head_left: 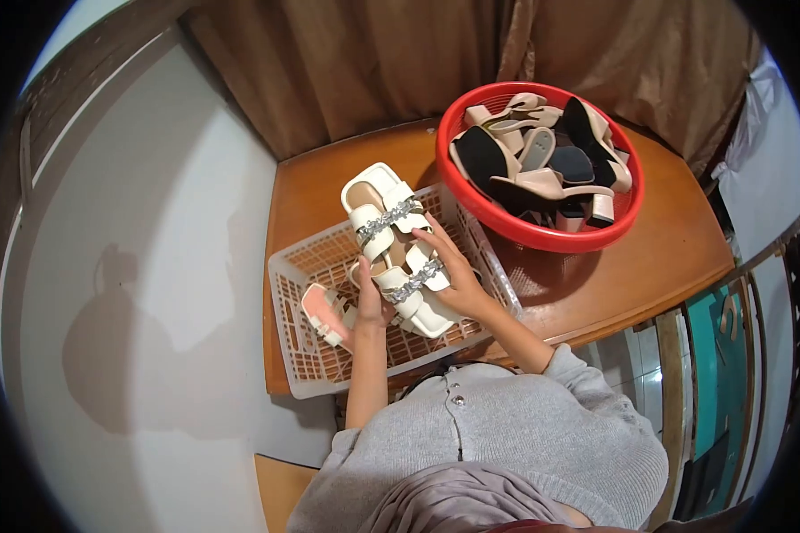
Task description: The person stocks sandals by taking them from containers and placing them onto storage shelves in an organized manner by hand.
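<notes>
Handling the white sandals (391,238), held above the crate (282,324), looks to be the step in hand; the wall (178,266) stands to the left of the crate; inside the crate, toward its left side, lies a pink-lined sandal (323,311), and what else sits under the hands is partly hidden; the left hand (372,306), over the crate's middle, clasps the white sandals from the left, thumb up along their edge, the fingers mostly out of sight; the right hand (460,282), over the crate's right half, presses its fingers against their right side; both gem-trimmed sandals are caught between the two hands; the next move likely calls for a steady two-sided hold, lest one slip from the other; right of the crate, toward its far end, a red basket (542,238) on the table (676,231) holds beige-and-black heeled shoes (480,160), heaped in a jumble.
</notes>
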`<state>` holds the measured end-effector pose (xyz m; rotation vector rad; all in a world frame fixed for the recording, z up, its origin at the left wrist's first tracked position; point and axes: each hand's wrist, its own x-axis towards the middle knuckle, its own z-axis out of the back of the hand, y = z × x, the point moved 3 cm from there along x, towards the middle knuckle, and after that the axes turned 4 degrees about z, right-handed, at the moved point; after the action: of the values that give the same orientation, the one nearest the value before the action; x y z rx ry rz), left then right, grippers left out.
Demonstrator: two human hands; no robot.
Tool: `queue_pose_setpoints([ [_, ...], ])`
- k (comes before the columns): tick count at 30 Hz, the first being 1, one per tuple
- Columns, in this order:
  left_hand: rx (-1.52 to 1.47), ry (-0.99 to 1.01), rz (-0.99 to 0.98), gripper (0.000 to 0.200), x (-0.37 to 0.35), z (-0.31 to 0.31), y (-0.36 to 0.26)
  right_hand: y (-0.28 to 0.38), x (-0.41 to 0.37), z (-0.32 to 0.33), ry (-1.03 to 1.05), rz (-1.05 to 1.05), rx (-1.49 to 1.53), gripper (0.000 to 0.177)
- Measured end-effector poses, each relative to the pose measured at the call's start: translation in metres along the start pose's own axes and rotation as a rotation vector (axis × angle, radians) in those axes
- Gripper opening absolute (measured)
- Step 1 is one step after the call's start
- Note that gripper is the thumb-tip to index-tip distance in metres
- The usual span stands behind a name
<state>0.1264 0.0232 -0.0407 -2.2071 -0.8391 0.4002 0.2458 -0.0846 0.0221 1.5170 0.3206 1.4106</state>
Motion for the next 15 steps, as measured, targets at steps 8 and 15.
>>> queue_pose_setpoints([
  [8, 0.420, 0.144, 0.051, 0.076, 0.010, -0.057, 0.009, 0.026, -0.021, 0.040, -0.413, 0.080, -0.060, 0.064],
  [15, 0.560, 0.593, 0.131, 0.111, -0.015, -0.138, 0.030, 0.060, -0.076, 0.086, -0.598, 0.072, -0.112, 0.064],
])
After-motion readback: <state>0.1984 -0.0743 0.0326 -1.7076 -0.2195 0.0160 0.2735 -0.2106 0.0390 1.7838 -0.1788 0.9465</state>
